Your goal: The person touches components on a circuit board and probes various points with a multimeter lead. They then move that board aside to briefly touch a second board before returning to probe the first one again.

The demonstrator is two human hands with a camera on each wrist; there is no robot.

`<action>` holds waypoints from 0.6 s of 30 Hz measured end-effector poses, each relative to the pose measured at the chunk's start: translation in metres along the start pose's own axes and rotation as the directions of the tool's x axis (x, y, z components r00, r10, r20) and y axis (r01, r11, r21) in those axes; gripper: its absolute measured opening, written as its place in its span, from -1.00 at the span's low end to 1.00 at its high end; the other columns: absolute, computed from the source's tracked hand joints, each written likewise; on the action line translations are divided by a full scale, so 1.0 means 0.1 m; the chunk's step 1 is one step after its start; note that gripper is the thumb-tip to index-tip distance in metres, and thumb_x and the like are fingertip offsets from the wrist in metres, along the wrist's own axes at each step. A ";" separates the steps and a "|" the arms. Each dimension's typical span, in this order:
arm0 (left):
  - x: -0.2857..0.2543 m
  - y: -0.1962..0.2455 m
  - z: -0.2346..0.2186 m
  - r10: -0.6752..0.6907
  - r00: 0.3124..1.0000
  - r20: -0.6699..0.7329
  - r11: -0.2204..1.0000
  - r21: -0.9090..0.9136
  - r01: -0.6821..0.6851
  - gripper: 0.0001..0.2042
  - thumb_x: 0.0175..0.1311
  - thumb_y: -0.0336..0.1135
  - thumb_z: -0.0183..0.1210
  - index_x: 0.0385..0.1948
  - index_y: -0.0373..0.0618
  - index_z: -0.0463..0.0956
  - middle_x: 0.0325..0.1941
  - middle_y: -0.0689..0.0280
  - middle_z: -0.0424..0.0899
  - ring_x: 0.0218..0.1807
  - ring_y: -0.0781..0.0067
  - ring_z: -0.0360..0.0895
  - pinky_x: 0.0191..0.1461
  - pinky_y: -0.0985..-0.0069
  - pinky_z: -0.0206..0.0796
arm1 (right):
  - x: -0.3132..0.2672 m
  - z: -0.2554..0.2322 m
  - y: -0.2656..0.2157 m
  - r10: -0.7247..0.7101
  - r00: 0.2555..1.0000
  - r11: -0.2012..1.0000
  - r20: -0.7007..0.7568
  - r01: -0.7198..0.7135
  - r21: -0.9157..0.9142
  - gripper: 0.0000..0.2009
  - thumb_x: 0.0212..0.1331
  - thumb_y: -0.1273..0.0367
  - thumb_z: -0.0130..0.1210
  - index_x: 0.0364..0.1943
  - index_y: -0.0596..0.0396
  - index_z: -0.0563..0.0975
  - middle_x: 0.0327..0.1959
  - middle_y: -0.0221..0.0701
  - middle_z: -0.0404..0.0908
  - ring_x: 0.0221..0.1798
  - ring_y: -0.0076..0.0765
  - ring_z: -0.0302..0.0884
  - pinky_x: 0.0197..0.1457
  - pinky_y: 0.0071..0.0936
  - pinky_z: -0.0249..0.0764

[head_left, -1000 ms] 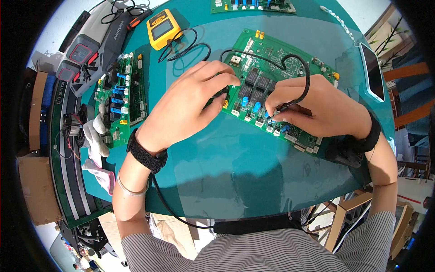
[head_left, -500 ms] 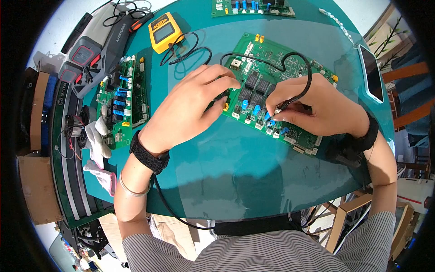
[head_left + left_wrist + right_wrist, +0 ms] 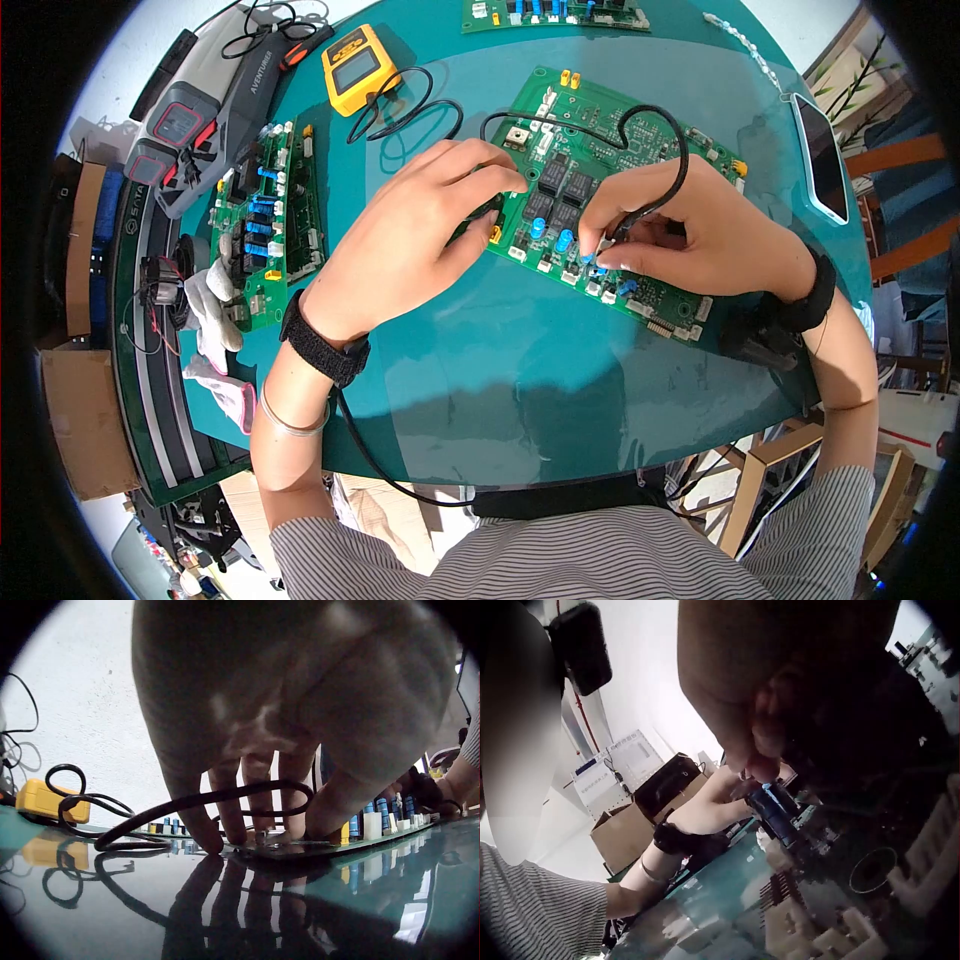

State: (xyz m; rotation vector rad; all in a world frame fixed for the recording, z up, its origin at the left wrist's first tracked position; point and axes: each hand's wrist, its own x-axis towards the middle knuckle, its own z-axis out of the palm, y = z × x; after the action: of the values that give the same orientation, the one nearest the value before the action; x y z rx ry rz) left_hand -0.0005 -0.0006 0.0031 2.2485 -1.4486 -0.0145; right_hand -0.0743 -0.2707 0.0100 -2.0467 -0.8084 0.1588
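A green circuit board [image 3: 595, 105] with black relays [image 3: 552, 172] and blue capacitors [image 3: 565, 240] lies on the table. At its left corner my left hand [image 3: 415, 215] grips the edge, thumb on the near side and fingers on the far side; in the left wrist view the fingertips reach down around the corner. My right hand [image 3: 705, 235] pinches a thin probe [image 3: 606, 243] on a black cable [image 3: 683, 165], its tip down among the blue parts near the front edge. In the right wrist view a blue capacitor [image 3: 776, 814] is right under the fingertips.
A yellow handheld meter [image 3: 358, 75] with coiled cable lies at the back left. More boards stand on the left [image 3: 265, 225] and lie at the back [image 3: 555, 18]. White gloves [image 3: 212, 310] are by the left edge, a phone [image 3: 820, 160] on the right.
The right index fingertip has shifted slightly left, with the probe tilted a little more upright. The left hand keeps its place on the board's corner.
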 end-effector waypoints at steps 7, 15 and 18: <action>-0.01 0.00 0.01 0.004 1.000 -0.011 1.000 -0.006 -0.004 -0.62 0.18 -0.63 0.20 0.06 -0.16 0.56 0.16 0.11 0.58 0.23 -0.07 0.51 0.32 0.18 0.38 | 0.02 -0.05 -0.07 0.106 0.994 0.986 0.017 -0.108 0.127 -0.91 0.38 0.41 0.20 -0.23 0.14 0.59 -0.55 -0.46 0.51 -0.52 -0.61 0.36 -0.42 -0.57 0.26; 0.01 0.00 0.02 0.020 1.000 -0.005 1.000 -0.009 -0.020 -0.63 0.18 -0.64 0.19 0.05 -0.19 0.56 0.17 0.10 0.59 0.23 -0.05 0.52 0.33 0.22 0.38 | 0.00 0.04 0.00 0.064 0.995 0.984 -0.077 -0.050 0.170 -0.86 0.39 0.36 0.18 -0.27 0.16 0.58 -0.53 -0.49 0.55 -0.49 -0.62 0.40 -0.40 -0.56 0.30; 0.01 0.02 0.00 0.002 1.000 0.008 1.000 -0.022 -0.001 -0.64 0.18 -0.64 0.18 0.05 -0.22 0.56 0.17 0.08 0.58 0.23 -0.04 0.52 0.34 0.23 0.37 | 0.01 0.09 0.09 -0.025 0.993 0.993 -0.115 0.038 0.109 -0.86 0.35 0.36 0.21 -0.28 0.14 0.58 -0.55 -0.48 0.57 -0.50 -0.61 0.43 -0.39 -0.54 0.34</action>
State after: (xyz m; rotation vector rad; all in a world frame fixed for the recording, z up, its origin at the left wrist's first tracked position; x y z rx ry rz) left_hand -0.0021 -0.0026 0.0042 2.2320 -1.4474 -0.0393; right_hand -0.0725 -0.2672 -0.0019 -1.9194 -0.7448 0.0669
